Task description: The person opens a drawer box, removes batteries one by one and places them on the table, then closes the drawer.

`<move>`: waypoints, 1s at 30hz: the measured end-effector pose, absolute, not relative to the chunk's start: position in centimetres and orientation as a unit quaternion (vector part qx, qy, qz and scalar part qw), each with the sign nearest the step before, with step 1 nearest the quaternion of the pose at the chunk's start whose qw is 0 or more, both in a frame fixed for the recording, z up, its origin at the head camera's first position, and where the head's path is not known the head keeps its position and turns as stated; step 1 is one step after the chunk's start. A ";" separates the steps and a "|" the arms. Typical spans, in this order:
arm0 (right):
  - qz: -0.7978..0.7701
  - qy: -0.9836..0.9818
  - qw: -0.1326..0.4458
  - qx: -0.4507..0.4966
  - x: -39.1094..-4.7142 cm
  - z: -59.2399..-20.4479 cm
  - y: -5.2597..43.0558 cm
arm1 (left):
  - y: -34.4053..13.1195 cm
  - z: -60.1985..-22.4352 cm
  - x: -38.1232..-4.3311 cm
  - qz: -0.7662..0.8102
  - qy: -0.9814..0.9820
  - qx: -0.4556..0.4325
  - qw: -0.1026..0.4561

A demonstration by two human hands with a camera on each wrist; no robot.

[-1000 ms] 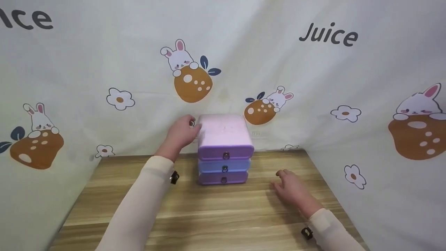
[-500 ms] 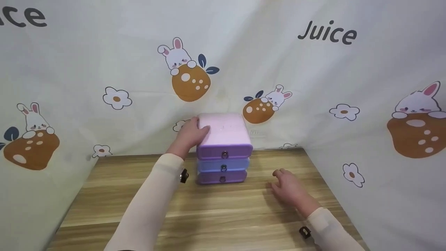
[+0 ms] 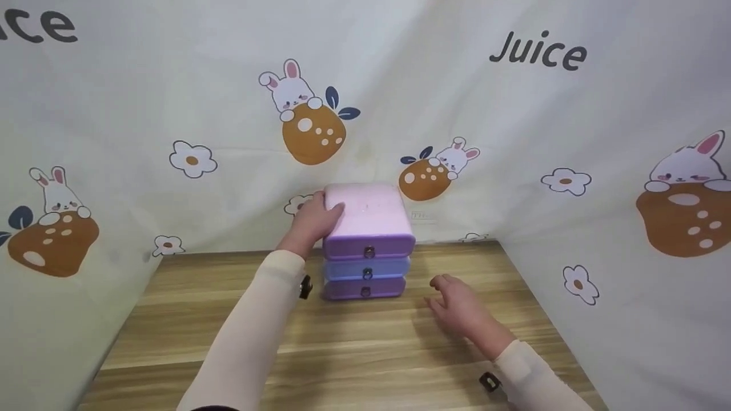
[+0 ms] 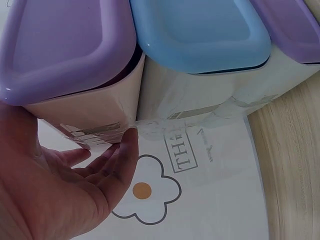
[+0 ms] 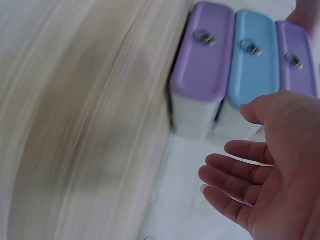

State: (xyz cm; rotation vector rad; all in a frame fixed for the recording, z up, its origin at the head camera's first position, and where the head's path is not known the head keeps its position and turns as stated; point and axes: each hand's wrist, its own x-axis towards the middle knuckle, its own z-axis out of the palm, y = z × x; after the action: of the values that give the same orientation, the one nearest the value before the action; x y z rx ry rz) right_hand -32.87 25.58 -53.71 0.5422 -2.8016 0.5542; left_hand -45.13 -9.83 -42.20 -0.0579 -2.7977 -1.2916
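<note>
A small three-tier drawer box (image 3: pixel 371 208) stands at the back of the wooden table, with a pink top. Its fronts are purple (image 3: pixel 348 247), blue (image 3: pixel 345 268) and purple (image 3: pixel 344 287), each closed and fitted with a small metal ring pull (image 3: pixel 369 252). My left hand (image 3: pixel 313 222) holds the top tier's left edge, thumb over the top and fingers along the side wall; the left wrist view shows the fingertips (image 4: pixel 129 142) against that wall. To the right of the box, my right hand (image 3: pixel 460 305) hovers over the table with loosely bent fingers, holding nothing.
The wood-grain table (image 3: pixel 365 354) stretches in front of the box. A pale cloth (image 3: pixel 228 103) printed with rabbits, flowers and lettering hangs close behind it and along both sides. Clear tape (image 4: pixel 192 114) runs along the box's side.
My left hand has moved right from beside the box onto its upper left edge. My right hand has shifted slightly left toward the box. The drawers stay closed.
</note>
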 end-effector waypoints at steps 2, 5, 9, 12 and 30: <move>0.191 -0.951 0.134 0.205 -32.6 -53.3 24.6 | -9.9 -42.1 -45.1 -0.420 -0.907 -0.018 0.028; 0.193 -0.940 0.156 0.234 -32.2 -52.8 23.1 | -9.9 -42.1 -45.0 -0.418 -0.908 -0.019 0.027; 0.197 -0.927 0.176 0.267 -31.6 -51.9 20.9 | -9.9 -42.2 -45.0 -0.404 -0.914 -0.025 0.031; 0.191 -0.921 0.185 0.286 -31.6 -51.2 19.3 | -9.8 -42.2 -45.0 -0.397 -0.917 -0.026 0.034; 0.159 -0.929 0.194 0.271 -33.6 -50.5 13.8 | -9.5 -42.5 -45.1 -0.401 -0.916 -0.007 0.023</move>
State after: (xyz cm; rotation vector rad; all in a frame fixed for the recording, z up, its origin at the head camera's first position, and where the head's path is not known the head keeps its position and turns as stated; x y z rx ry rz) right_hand -33.57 13.83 -50.47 0.7601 -2.6054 0.4449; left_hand -45.06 -9.55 -42.48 -0.0207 -2.8351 -1.2420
